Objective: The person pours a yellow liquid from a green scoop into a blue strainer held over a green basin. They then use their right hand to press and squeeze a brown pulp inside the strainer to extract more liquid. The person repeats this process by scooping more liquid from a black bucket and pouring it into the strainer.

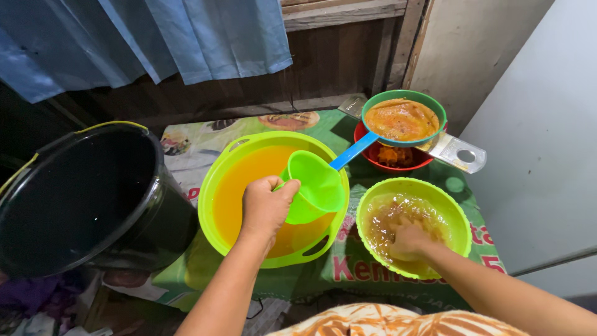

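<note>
Nearest to us, at the bottom of the frame, both our forearms reach up onto a green printed cloth [373, 274]. Our left hand [266, 208], at centre, is curled tight around the handle of a green jug [314, 186], fingers closed on it; the jug sits tilted over the big green basin [214, 230] of orange liquid, its mouth turned toward the right of the frame, so the small green bowl [457, 218] lies just to the right of it, past the basin's rim. Our right hand [407, 241], at lower right, is down inside that small bowl, sunk in brownish liquid and pulp; the fingers look loosely bent, but how far they are closed, or on what, we cannot tell through the liquid. The two rims stand just beside each other, with little gap between, so the left hand is the nearer one for anything passing from basin to bowl. To the left, a black bucket [81, 199] crowds the basin's other side. Farther back, in the upper right, a green strainer [404, 118] with a blue handle [353, 151] rests over a red bowl [373, 158], its handle pointing down-left toward the jug; a metal grater [457, 152] lies beneath it.
</note>
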